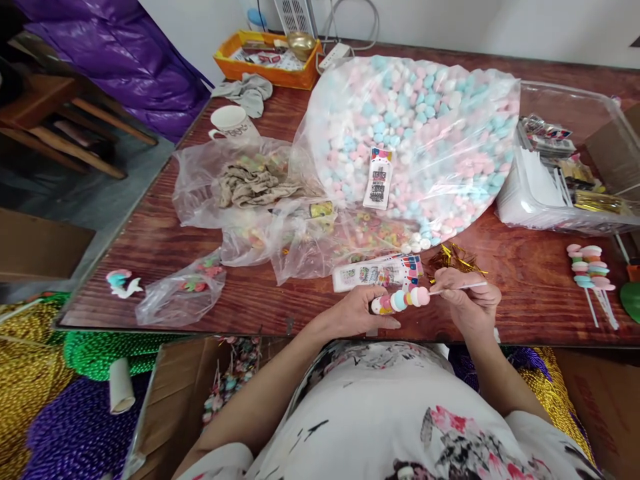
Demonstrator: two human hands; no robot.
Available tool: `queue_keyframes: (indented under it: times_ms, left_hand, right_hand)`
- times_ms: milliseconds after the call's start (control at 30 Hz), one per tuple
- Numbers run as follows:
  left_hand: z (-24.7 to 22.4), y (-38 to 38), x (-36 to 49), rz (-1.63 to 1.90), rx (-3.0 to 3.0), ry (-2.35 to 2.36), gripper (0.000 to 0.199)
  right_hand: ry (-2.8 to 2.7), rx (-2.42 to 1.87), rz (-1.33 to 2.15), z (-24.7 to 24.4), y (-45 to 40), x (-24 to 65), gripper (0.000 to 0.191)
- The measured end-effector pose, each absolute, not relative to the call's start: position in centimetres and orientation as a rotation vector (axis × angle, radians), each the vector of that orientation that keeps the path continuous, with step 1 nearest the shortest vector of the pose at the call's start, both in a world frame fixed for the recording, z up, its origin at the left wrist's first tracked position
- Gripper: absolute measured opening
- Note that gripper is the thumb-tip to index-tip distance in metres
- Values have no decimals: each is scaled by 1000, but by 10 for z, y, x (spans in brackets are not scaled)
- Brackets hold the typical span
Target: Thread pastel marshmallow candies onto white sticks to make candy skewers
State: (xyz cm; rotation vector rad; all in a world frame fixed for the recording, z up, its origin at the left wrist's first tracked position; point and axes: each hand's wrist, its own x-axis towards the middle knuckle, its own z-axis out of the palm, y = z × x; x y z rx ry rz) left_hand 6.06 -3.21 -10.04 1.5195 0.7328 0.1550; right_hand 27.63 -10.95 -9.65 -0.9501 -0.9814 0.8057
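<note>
One floral shirt (375,420), two hands (356,311) (473,305), fingers (453,280) on one pastel skewer (421,296), one mug (233,124)

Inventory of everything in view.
Stacked pieces: 1 row, pink/white/blue, between hands
Stick: 1, white, right hand
Packets: several, white/multicoloured, mid-table
Tinsel: 1 clump, gold, mid-table
Decorated sticks: 2, pastel, table right
Large bag: 1, clear, centre rear
Smaller bags: several, clear, left
Tub: 1, clear, right
Mug: 1, white, left rear
Cloths: 2, grey/beige, left
Basket: 1, orange, rear
Bowl: 1, gold, in basket
Ornament: 1, pastel, left
Table: 1, red-brown, centre
Bead strands: many, gold/green/purple, below
Boxes: several, brown, floor
Stool: 1, brown, left
Bundle: 1, purple, left
Left hand: 1, bare, holding pieces
Right hand: 1, bare, holding stick
</note>
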Motion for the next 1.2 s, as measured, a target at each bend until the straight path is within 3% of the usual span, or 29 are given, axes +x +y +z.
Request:
queue_keyframes:
  times_ms: [233,667,900,1200]
  left_hand:
    - [-88,-27,69,293,1813,780,25]
    - [-68,-14,63,401,1063,659,47]
    - [-95,-2,51,732,1130,714,54]
    - [-91,9,33,818,1774,989,36]
  right_hand:
    - [-1019,-1006,827,-74,-88,279,6]
    - [-1241,-863,1069,-42,-20,251,8]
    - [-1338,-952,846,-19,-16,236,8]
    - [-1569,-1011,526,-25,-16,220,11]
